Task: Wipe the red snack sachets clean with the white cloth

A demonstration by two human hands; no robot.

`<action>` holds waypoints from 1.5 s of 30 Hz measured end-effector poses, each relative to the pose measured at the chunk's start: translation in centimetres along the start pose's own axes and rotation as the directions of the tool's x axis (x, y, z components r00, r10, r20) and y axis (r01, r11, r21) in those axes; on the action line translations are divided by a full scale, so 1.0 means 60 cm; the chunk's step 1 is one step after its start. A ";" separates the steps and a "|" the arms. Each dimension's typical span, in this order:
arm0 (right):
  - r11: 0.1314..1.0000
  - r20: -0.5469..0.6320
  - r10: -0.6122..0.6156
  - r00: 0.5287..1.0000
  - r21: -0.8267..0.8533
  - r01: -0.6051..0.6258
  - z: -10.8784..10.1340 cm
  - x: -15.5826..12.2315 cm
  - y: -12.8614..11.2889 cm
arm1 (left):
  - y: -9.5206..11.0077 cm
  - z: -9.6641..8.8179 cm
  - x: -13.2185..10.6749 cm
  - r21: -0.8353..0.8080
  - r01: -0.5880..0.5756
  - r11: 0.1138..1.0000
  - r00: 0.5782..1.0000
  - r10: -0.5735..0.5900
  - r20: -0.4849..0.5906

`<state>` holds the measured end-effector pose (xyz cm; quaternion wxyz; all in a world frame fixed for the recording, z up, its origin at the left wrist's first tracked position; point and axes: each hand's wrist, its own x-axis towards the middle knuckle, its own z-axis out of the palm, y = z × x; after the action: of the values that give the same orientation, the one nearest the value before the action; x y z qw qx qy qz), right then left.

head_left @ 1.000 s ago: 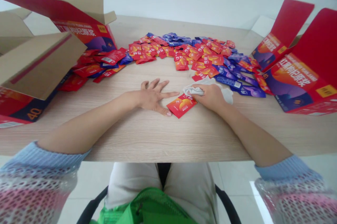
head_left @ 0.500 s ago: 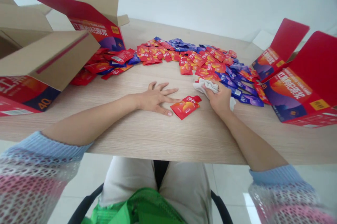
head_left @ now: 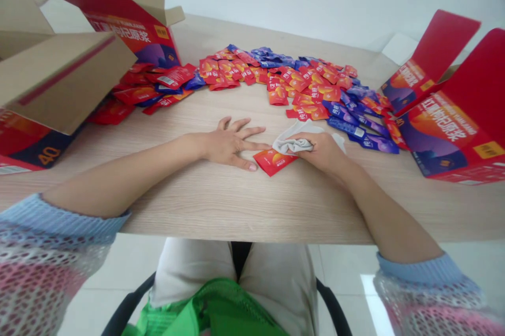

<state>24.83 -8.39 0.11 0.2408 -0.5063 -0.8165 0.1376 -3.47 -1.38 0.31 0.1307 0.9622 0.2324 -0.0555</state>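
Note:
My left hand [head_left: 232, 144] lies flat on the table with its fingers spread, the fingertips at the left edge of a red pouch [head_left: 270, 163]. The pouch lies flat, and its upper right part is covered by a white cloth [head_left: 290, 141]. My right hand [head_left: 321, 153] is closed around the bunched cloth and rests it on the pouch. Behind the hands, a long pile of red pouches [head_left: 295, 81] and blue pouches [head_left: 272, 57] curves across the table.
Open red cartons stand on both sides: one at the near left [head_left: 59, 83], one at the back left [head_left: 130, 33], one at the right [head_left: 453, 125] and one behind it [head_left: 410, 81]. The wooden table's [head_left: 236, 215] front edge runs above my lap.
My right hand has moved left with the cloth, from beside the pouch onto its upper part. My left hand keeps its place by the pouch. The view has shifted slightly.

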 end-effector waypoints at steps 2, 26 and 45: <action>1.000 -0.011 0.018 1.000 -0.025 -0.019 -0.008 -0.001 0.005 | -0.003 -0.001 0.001 0.002 -0.010 1.000 1.000 0.010 0.016; 0.965 -0.310 0.067 0.948 -0.222 -0.141 0.000 -0.007 0.031 | 0.019 0.003 0.022 0.010 -0.004 1.000 0.971 0.006 -0.240; 0.968 0.115 -0.250 0.961 0.049 0.246 0.022 -0.010 -0.051 | 0.033 0.017 0.029 -0.084 0.124 0.989 0.946 -0.144 -0.290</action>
<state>22.01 -10.30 0.27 0.2150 -0.3868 -0.8840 0.1507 -1.07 -2.61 -0.51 0.1217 0.9369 0.3157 0.0878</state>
